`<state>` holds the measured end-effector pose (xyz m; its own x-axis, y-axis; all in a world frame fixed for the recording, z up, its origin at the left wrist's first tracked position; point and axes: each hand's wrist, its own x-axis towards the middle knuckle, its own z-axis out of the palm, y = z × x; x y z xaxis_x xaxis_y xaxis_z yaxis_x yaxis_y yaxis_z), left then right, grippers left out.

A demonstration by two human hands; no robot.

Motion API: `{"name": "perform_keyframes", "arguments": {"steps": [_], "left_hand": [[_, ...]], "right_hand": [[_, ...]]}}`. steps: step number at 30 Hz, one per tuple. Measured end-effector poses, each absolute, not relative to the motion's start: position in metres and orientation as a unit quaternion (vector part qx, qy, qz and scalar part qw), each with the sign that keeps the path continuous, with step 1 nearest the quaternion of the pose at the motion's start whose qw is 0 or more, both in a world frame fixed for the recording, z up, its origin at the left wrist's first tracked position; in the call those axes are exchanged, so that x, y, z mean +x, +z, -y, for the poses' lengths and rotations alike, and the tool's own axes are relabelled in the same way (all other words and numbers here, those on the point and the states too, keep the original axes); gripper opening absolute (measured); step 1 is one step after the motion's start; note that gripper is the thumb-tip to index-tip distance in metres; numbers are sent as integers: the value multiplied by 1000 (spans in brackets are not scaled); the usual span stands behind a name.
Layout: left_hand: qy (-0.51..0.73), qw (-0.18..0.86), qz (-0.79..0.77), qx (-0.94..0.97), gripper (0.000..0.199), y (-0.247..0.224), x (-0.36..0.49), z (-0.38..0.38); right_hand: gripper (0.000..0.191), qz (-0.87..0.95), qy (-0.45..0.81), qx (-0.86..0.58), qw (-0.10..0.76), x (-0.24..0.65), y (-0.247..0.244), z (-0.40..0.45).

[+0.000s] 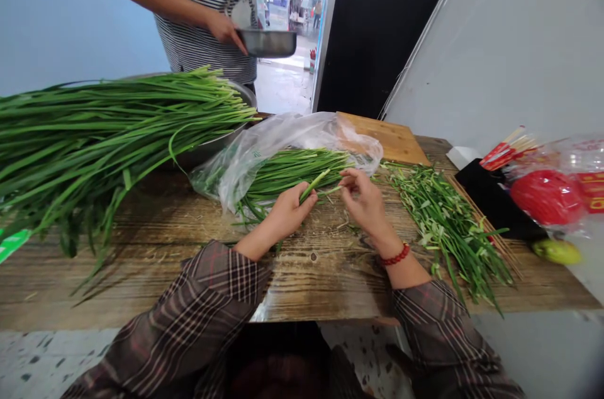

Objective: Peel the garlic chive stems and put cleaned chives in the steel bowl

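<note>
My left hand is closed around a few garlic chive stalks, their pale cut ends pointing up and to the right. Close by on its right, my right hand pinches a thin pale strip of chive between thumb and fingertip. Just behind both hands, a pile of chives lies in an open clear plastic bag. To the right of my right hand is a loose heap of chive scraps, with pale, withered bits mixed in.
A large bunch of chives rests over a metal basin at the left. Behind the bag lies a wooden board. At right stand a black box and a red bagged item. Across the table, a person holds a metal pan.
</note>
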<state>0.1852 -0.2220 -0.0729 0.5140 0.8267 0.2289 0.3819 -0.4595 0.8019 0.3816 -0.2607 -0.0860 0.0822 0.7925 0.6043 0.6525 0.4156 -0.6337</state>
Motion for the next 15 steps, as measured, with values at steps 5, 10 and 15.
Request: {"name": "perform_keyframes", "arguments": {"steps": [5,10,15], "left_hand": [[323,349,-386,790,16,-73,184,220],[321,337,-389,795,15,-74,184,220],[311,331,-384,804,15,-75,184,220]], "right_hand": [[17,588,-28,-605,536,427,-78,260],[21,637,-99,-646,409,437,-72,263],[20,723,0,-522,453,406,-70,265]]}}
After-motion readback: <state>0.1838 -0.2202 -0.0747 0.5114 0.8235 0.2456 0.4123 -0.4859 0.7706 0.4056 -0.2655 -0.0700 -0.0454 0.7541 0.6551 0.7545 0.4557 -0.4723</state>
